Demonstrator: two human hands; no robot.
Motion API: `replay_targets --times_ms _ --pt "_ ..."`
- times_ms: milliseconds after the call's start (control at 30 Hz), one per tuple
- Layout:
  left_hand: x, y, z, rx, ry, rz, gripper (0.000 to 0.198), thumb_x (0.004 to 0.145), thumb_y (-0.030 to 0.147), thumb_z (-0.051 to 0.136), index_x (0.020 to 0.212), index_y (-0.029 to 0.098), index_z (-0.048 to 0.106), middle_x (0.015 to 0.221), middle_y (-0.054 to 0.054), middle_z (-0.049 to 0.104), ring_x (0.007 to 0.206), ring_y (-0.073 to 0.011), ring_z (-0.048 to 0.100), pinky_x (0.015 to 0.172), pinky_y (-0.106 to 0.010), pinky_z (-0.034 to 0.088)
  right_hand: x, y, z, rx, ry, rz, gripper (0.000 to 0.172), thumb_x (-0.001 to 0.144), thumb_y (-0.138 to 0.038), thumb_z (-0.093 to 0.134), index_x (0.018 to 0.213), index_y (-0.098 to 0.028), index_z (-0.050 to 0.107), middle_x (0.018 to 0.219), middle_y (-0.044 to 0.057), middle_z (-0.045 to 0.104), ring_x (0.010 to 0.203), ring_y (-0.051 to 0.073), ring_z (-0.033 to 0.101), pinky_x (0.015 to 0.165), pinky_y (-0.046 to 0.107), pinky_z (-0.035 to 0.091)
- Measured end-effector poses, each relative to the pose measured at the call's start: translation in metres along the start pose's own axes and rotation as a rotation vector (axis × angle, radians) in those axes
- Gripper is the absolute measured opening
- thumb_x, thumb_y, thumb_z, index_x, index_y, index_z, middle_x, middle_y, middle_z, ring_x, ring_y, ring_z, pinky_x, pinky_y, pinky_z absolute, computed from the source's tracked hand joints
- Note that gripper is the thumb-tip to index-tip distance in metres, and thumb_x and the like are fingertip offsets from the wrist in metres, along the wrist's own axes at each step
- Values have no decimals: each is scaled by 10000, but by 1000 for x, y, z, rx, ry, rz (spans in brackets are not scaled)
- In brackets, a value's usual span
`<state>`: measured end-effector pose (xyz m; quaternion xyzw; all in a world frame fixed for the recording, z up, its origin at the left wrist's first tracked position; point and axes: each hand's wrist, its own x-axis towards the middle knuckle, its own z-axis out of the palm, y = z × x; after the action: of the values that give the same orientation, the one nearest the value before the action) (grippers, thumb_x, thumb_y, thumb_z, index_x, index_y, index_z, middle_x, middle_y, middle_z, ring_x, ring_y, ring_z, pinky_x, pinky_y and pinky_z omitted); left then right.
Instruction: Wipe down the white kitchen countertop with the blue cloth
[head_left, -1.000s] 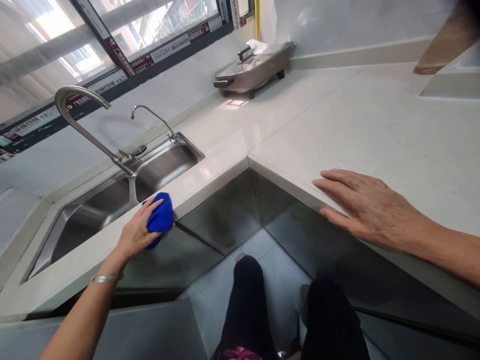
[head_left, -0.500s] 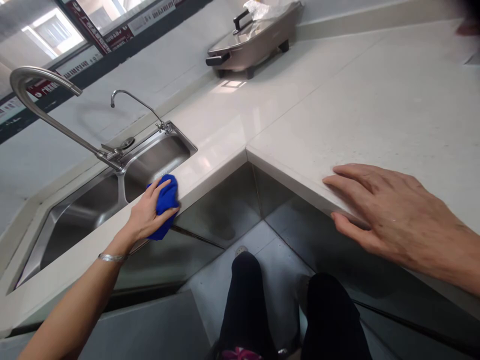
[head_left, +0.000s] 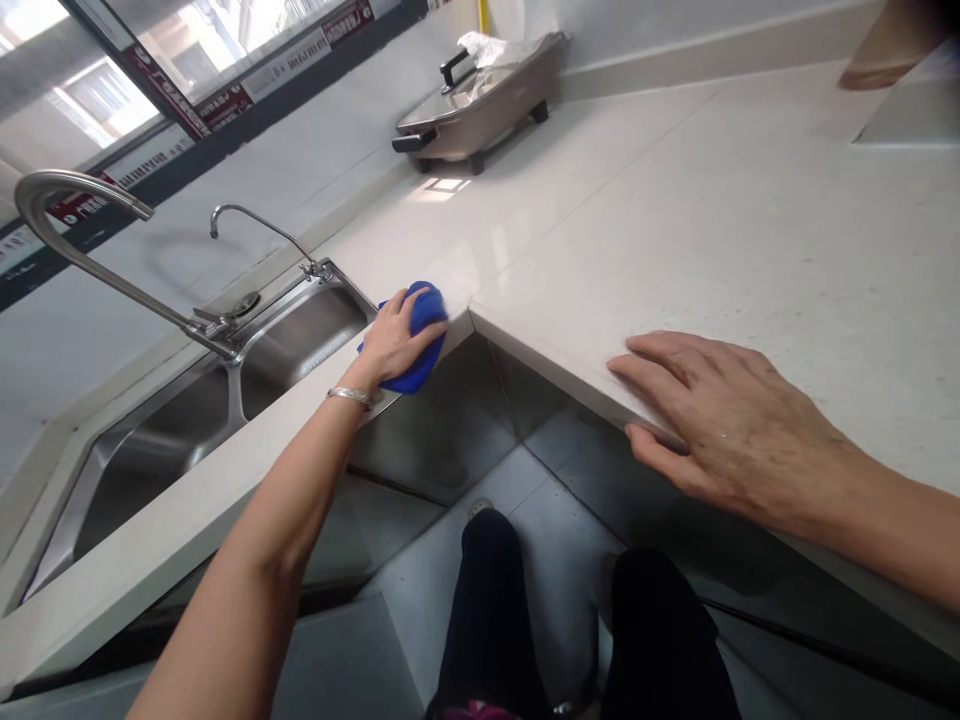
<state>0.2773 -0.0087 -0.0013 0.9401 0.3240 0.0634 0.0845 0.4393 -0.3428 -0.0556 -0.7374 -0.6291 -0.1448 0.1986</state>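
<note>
Cloth [head_left: 429,310]: bright blue, soft, bunched into a wad; sits on the near lip of the counter [head_left: 675,230] at its inner corner, just right of the sink [head_left: 300,340].
Left hand [head_left: 394,340]: closed over the cloth, fingers curled on top, thumb on the near side; presses the wad against the lip, part of it spilling below the edge. Seems gripped this way to hold the wad together under the palm.
Right hand [head_left: 720,420]: wide and holding nothing; lies flat on the right run of counter, fingers spread, thumb over the near edge. Likely a brace for the lean to the left.
Bracelet [head_left: 349,396]: thin, silver, on the left wrist.
Sink: steel, two bowls, left of the cloth; tall tap [head_left: 97,260] and small tap [head_left: 262,225] at its far rim.
Pan [head_left: 480,100]: grey, lidded, far on the counter by the wall, well apart from both hands.
</note>
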Motion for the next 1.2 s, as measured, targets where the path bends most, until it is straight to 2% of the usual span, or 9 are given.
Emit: replay_targets --times_ms 200,367,500,600,667,867,967,1067,1200 --pt "31 23 12 -18 62 -52 815 894 725 469 1576 284 407 1653 -110 354 1502 -366 361 1263 -530 294 0 1 1 22 18 -3 438 901 -315 477 1330 -271 548 1339 139 600 1243 382 569 960 547 500" --pt "26 21 15 -28 69 -26 790 890 730 469 1566 324 421 1650 -97 364 1476 -378 391 1211 -574 365 -3 3 2 18 36 -17 467 927 -329 466 1384 -247 513 1379 151 589 1277 359 568 993 535 499" --pt "4 11 13 8 63 56 761 881 627 557 1572 352 398 1667 -65 341 1461 -355 414 1191 -561 404 -5 6 3 37 39 -28 472 949 -351 468 1406 -244 508 1399 151 584 1293 352 567 1008 540 496" --pt "-21 -4 5 26 33 115 797 837 454 645 1581 331 386 1678 -68 320 1481 -331 401 1208 -516 403 -6 10 4 59 26 -35 499 952 -371 484 1436 -252 504 1420 145 579 1306 357 561 1010 551 497" --pt "-42 -18 -3 28 16 103 827 805 379 662 1583 322 386 1682 -68 312 1485 -325 404 1208 -502 411 -7 12 5 66 15 -41 505 953 -387 493 1440 -254 511 1427 143 576 1308 360 559 998 550 504" --pt "-110 -71 -24 45 15 33 853 768 387 679 1573 329 402 1686 -43 318 1480 -325 429 1218 -507 413 -7 12 8 63 20 -35 495 957 -389 491 1428 -240 520 1430 156 571 1311 370 553 995 563 508" --pt "-134 -92 -31 60 3 -17 858 765 403 678 1573 341 397 1689 -36 311 1511 -324 390 1236 -519 393 -7 10 8 55 23 -32 487 942 -367 499 1411 -238 524 1429 158 567 1308 370 555 1005 560 506" --pt "-144 -101 -35 76 -16 -59 888 739 382 701 1571 323 397 1693 -48 301 1527 -321 367 1255 -528 365 -6 7 6 26 14 -38 463 938 -343 483 1378 -209 530 1428 180 560 1309 375 553 1021 559 496" --pt "-139 -95 -32 105 0 -81 932 712 392 781 1562 344 401 1688 -54 305 1499 -335 406 1228 -533 407 -5 4 3 -52 -13 -47 423 957 -336 418 1318 -152 540 1411 226 557 1295 397 556 1013 559 491"
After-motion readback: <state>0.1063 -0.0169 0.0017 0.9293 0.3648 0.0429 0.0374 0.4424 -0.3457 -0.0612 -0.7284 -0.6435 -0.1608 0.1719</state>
